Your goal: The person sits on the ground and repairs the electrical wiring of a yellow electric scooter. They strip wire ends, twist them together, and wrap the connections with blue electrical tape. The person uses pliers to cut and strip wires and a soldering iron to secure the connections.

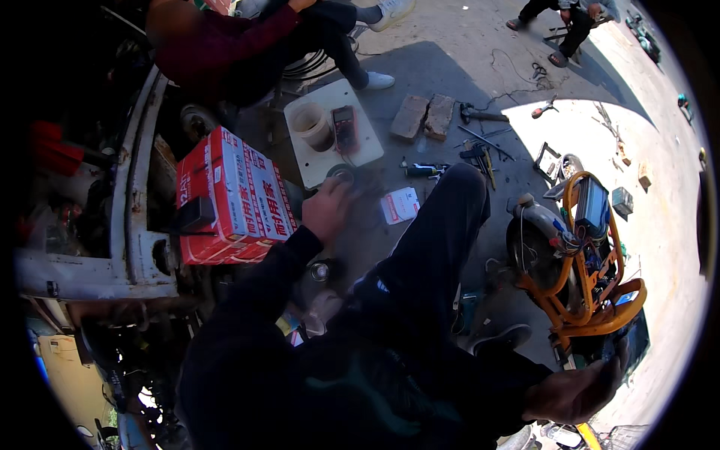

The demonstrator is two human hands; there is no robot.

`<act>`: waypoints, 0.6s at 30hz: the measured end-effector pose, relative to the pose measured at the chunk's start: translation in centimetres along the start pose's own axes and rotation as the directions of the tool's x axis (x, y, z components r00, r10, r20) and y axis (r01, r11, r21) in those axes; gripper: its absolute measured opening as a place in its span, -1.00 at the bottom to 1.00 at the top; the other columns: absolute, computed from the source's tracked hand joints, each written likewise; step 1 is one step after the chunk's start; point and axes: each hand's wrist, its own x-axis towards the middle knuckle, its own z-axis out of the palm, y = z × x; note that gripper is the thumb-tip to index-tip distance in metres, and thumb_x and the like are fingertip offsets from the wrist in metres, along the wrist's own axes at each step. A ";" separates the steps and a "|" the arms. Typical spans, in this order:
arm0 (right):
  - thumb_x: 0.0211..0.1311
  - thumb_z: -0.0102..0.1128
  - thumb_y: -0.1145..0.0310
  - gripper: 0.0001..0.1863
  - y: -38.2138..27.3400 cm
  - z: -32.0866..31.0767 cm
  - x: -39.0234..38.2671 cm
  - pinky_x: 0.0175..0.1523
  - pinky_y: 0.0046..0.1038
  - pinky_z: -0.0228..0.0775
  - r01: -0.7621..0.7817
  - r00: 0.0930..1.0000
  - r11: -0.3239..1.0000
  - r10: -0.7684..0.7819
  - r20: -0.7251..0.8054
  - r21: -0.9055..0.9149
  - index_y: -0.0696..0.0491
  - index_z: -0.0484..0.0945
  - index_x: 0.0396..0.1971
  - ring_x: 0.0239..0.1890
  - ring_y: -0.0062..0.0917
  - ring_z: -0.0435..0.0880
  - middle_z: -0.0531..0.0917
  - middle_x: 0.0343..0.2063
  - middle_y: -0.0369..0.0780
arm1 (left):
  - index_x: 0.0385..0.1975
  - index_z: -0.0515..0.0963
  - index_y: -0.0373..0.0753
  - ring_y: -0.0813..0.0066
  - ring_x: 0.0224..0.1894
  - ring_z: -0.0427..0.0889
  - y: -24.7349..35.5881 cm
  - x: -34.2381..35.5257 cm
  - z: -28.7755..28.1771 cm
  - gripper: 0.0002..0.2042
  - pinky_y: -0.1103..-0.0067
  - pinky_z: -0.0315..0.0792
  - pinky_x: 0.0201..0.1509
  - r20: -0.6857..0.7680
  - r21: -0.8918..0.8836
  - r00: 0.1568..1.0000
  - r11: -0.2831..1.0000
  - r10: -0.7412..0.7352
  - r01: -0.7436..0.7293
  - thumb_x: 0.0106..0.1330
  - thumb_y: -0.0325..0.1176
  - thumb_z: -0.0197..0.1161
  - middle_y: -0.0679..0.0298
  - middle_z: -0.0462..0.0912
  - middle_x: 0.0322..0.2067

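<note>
My left hand [328, 208] reaches forward beside a red and white carton [238, 196]. Its fingers are smeared by motion, close to a dark round ring-shaped thing [340, 175] at the near edge of a white board [361, 155]. Whether they touch the ring is unclear. On the board stand a beige plastic tub [312, 126] and a red and black multimeter [345, 129]. Out at the lower right, my right hand [571, 395] is in shade by the orange vehicle frame [596, 324]. Its fingers are too dark to make out, next to a dark flat thing [636, 342].
A white and red card [400, 205] lies before my knee. Beyond are two bricks [409, 118], a hammer [481, 115], pliers [490, 166] and a screwdriver [544, 107]. A rusty white metal frame [127, 187] stands left. One person [225, 52] sits close ahead, another [577, 30] farther off.
</note>
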 end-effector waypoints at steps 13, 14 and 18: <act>0.21 0.23 0.31 -0.44 -2.3 5.0 -6.2 0.23 -0.31 0.42 -0.681 0.568 0.015 0.642 0.515 0.732 0.30 0.46 0.17 -0.03 -0.31 0.63 0.61 -0.07 -0.04 | 0.17 0.51 -0.11 -0.02 -0.06 0.70 -11.9 4.1 5.5 -0.59 0.15 0.58 -0.03 0.129 0.363 0.918 0.880 -0.374 0.307 0.36 -0.18 0.30 0.17 0.46 0.17; 0.28 0.19 0.31 -0.47 -2.2 5.5 -6.1 0.17 -0.34 0.44 -0.713 0.520 -0.008 0.664 0.537 0.701 0.30 0.46 0.18 -0.08 -0.35 0.65 0.64 -0.11 -0.06 | 0.18 0.48 -0.15 -0.05 -0.03 0.68 -11.0 3.8 5.0 -0.57 0.16 0.57 -0.01 0.099 0.322 0.933 0.899 -0.345 0.299 0.34 -0.21 0.32 0.14 0.46 0.17; 0.58 0.03 0.32 -0.59 -1.7 6.0 -6.0 -0.06 -0.48 0.52 -0.845 0.335 -0.063 0.712 0.617 0.531 0.30 0.47 0.22 -0.29 -0.51 0.70 0.75 -0.27 -0.13 | 0.11 0.54 -0.27 0.02 -0.02 0.63 -3.0 2.6 2.0 -0.66 0.26 0.55 -0.02 0.098 0.027 0.994 0.999 -0.041 0.038 0.36 -0.36 0.30 0.07 0.57 0.07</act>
